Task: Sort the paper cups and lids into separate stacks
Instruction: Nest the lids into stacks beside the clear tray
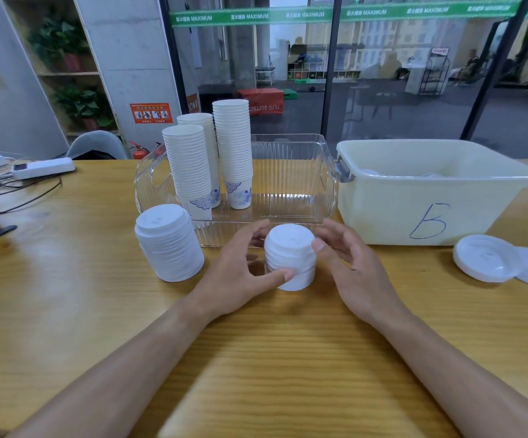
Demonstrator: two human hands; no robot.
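— Lids in a short stack point(290, 256) are seen standing on the wooden table point(98, 311), just in front of the clear bin point(288, 172). How is the stack gripped?

— It is flanked by both hands. The left hand point(240, 273) is curled round its left side, thumb pressed against the lower front and fingers wrapped behind. The right hand point(354, 263) is held loosely spread beside it, the thumb tip touching the stack's right edge; the remaining fingers are kept apart from it.

— And how are the arms placed?

— Both forearms are stretched forward from the near edge, converging on the stack.

— What is set around it, from the biggest down?

— A pale tub marked B point(430, 197) is placed to the right, touching the clear bin. Three cup stacks point(212, 159) are stood upright in the bin's left end. A taller lid stack point(169, 243) is placed left of the hands, and loose lids point(490, 259) are laid flat at the far right. A power strip point(44, 167) is seen at the far left, and glass doors behind
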